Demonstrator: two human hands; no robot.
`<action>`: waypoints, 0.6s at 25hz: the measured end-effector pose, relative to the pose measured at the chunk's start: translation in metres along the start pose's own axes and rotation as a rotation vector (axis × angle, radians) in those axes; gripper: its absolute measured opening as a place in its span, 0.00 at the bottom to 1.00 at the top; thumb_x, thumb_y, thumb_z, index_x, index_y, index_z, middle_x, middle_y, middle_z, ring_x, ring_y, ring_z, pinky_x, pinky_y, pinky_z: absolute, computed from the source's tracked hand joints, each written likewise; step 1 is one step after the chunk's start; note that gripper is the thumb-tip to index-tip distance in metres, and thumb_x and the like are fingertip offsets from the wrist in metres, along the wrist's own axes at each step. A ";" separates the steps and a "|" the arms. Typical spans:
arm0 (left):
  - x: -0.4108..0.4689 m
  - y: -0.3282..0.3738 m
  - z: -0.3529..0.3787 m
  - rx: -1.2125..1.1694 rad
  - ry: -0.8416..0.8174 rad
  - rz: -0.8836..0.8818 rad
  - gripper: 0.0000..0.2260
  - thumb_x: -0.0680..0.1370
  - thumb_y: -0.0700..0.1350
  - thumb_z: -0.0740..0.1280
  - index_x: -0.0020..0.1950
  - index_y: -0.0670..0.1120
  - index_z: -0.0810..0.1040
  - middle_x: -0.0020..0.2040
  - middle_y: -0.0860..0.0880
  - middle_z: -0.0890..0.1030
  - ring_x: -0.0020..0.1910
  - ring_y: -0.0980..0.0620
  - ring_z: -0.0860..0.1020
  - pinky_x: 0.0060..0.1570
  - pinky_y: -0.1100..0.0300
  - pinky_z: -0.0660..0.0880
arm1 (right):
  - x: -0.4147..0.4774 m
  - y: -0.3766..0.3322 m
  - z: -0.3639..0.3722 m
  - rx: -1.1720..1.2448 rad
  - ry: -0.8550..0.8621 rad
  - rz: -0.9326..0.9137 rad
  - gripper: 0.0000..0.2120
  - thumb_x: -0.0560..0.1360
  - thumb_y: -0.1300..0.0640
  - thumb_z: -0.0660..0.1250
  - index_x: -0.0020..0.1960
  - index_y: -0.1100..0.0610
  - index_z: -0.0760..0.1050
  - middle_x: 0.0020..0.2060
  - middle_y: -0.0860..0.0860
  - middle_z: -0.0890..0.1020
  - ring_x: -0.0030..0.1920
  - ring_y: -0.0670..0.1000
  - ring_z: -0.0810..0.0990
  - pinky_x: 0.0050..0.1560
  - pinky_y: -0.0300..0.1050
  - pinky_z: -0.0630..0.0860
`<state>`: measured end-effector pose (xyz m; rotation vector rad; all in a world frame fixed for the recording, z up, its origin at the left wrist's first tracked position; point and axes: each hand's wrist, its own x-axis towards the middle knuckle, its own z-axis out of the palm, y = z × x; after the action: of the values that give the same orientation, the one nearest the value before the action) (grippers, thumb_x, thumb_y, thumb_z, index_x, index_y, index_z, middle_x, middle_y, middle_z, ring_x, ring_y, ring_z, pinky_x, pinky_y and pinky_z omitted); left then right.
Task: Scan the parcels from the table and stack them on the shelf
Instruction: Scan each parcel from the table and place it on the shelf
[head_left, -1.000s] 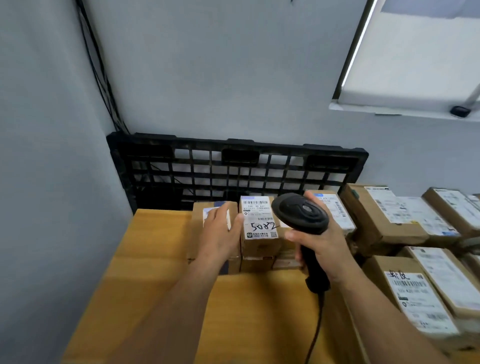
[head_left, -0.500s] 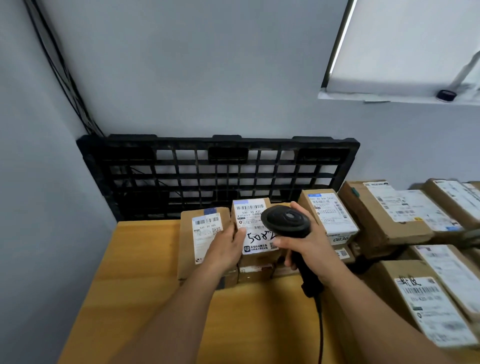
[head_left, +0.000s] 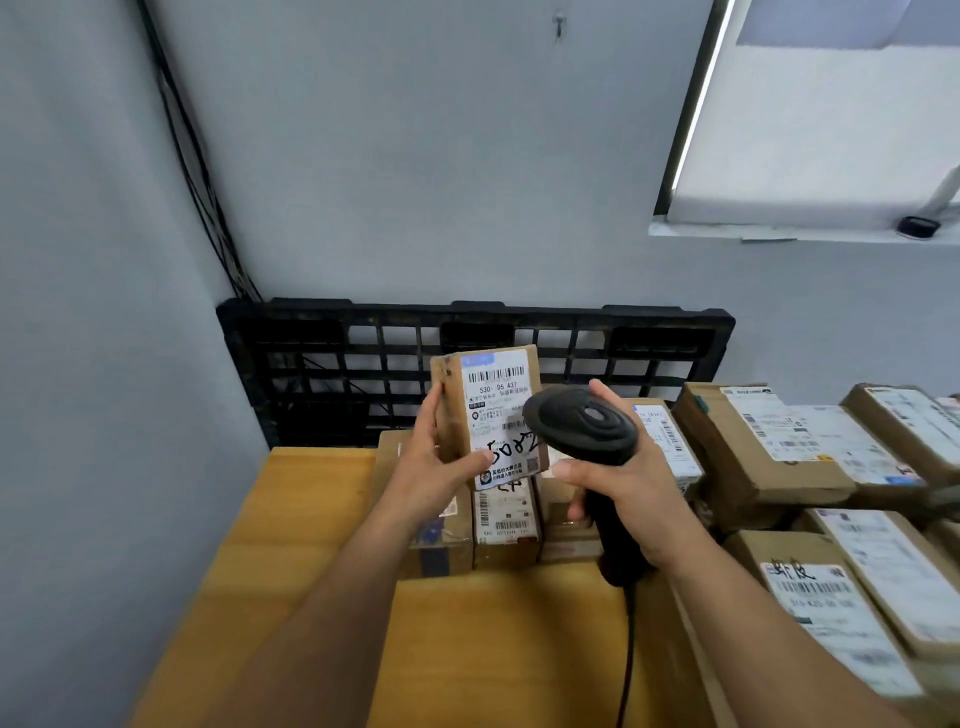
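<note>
The left hand (head_left: 431, 467) grips a small parcel (head_left: 485, 410) and holds it upright above the tabletop (head_left: 311, 519). Its fingers wrap the parcel's left edge, its thumb presses the lower corner of the label, and the label faces the camera. The right hand (head_left: 631, 501) is closed round the handle of a black scanner (head_left: 582, 423). The scanner's head sits just beside the parcel's lower right edge, but contact cannot be told. Its cord (head_left: 629, 639) hangs down in front. Under the raised parcel a short row of small boxes (head_left: 506, 525) lies on the tabletop. To the right, larger boxes (head_left: 758, 447) crowd together up to the frame's edge. Bare wood lies left of the row, out to the tabletop's left edge near the grey wall (head_left: 104, 415), and in front of the row. A black pallet (head_left: 332, 374) stands on edge behind the tabletop's back edge.
</note>
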<state>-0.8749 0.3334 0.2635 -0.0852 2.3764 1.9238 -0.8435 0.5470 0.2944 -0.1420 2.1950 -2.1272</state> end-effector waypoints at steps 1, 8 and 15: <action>-0.002 0.003 -0.002 -0.003 0.039 0.010 0.45 0.72 0.42 0.74 0.77 0.63 0.48 0.70 0.46 0.71 0.62 0.48 0.76 0.51 0.52 0.80 | -0.008 -0.007 0.000 0.026 -0.031 -0.034 0.47 0.64 0.62 0.79 0.74 0.39 0.59 0.54 0.54 0.83 0.28 0.56 0.79 0.30 0.47 0.80; -0.022 0.016 0.002 0.044 0.168 0.030 0.46 0.70 0.43 0.77 0.77 0.59 0.50 0.64 0.44 0.75 0.60 0.47 0.76 0.52 0.54 0.77 | -0.065 -0.053 -0.014 0.169 -0.189 -0.169 0.49 0.62 0.58 0.77 0.76 0.39 0.56 0.42 0.66 0.83 0.25 0.55 0.78 0.26 0.47 0.77; -0.060 0.021 0.025 0.066 0.194 0.032 0.47 0.68 0.43 0.78 0.76 0.59 0.50 0.65 0.44 0.74 0.61 0.46 0.76 0.48 0.57 0.77 | -0.108 -0.060 -0.034 0.091 -0.199 -0.195 0.48 0.64 0.61 0.75 0.77 0.42 0.55 0.32 0.60 0.81 0.24 0.56 0.76 0.27 0.46 0.75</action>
<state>-0.8168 0.3615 0.2851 -0.2414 2.5759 1.9301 -0.7404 0.5924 0.3549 -0.5573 2.0424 -2.1953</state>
